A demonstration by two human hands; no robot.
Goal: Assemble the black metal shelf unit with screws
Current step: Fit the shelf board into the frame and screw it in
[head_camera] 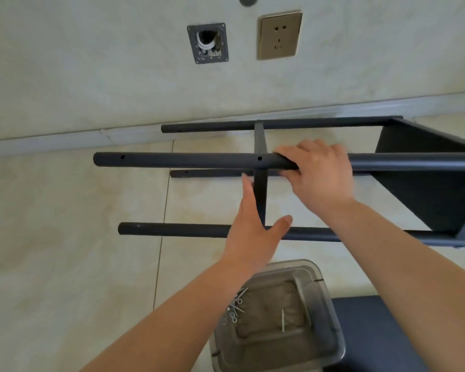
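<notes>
On the floor, right hand (317,173) clamps a shelf pole (188,160); left hand (253,224), fingers apart, steadies a loose panel (259,162) that could slip sideways.

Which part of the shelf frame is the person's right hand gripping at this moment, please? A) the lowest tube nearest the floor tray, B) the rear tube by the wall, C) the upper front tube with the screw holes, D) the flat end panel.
C: the right hand curls its fingers around the upper front tube, just right of a screw hole, while the left hand is open beside the thin cross bar.
</notes>
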